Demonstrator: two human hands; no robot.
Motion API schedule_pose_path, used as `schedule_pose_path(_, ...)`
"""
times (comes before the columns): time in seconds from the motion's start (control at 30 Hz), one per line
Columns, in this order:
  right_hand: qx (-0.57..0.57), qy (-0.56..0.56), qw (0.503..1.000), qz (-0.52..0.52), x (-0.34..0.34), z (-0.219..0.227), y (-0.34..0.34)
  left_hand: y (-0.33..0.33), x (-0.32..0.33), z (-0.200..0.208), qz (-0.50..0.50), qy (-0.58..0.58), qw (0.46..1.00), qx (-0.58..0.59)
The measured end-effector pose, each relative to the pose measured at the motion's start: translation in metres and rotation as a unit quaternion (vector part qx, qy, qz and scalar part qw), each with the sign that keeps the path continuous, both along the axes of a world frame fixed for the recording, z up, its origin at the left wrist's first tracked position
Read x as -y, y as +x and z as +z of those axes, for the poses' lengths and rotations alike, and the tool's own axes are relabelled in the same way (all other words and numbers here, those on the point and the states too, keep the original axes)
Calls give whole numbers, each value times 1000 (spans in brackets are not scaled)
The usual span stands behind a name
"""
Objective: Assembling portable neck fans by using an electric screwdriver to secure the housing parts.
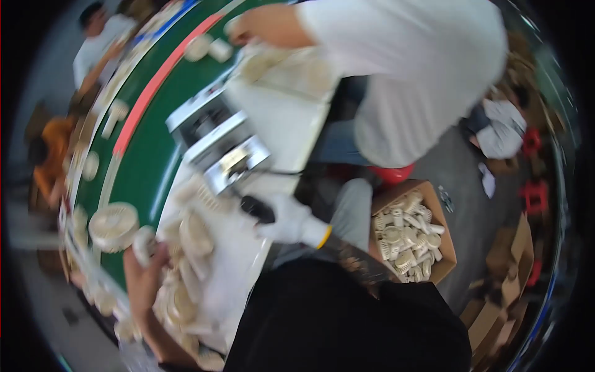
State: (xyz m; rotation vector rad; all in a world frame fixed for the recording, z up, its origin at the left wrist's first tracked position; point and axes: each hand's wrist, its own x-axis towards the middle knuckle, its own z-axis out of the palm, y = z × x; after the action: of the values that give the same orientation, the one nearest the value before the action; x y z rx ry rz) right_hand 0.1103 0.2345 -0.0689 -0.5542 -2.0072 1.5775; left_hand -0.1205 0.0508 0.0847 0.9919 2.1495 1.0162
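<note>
My bare left hand (145, 273) grips the handle of a cream plastic handheld fan whose round slotted head (114, 227) points away over the green belt. In a white glove with a yellow cuff, my right hand (290, 220) is closed round a black-handled tool (258, 209); the tool's kind is unclear in the blur. Between and below my hands, a heap of cream fan parts (181, 304) lies on the white worktop (238, 266). Just beyond the tool stands a silver metal device (217, 136) with a cable running right.
A green conveyor belt (155, 124) with a red strip curves along the left, bearing a few fan pieces. A co-worker in a white shirt (403, 68) sits close ahead. To my right, a cardboard box (440, 266) holds many cream fan parts.
</note>
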Motion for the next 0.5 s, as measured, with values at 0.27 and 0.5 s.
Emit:
schedule_pose_path(0.27,48,-50,997,-26,6,8,6,-203,-93,-105,-128,-113,915,-365)
schedule_pose_path(0.5,10,-62,997,-35,13,-4,4,-200,-128,-141,-105,-48,841,-528)
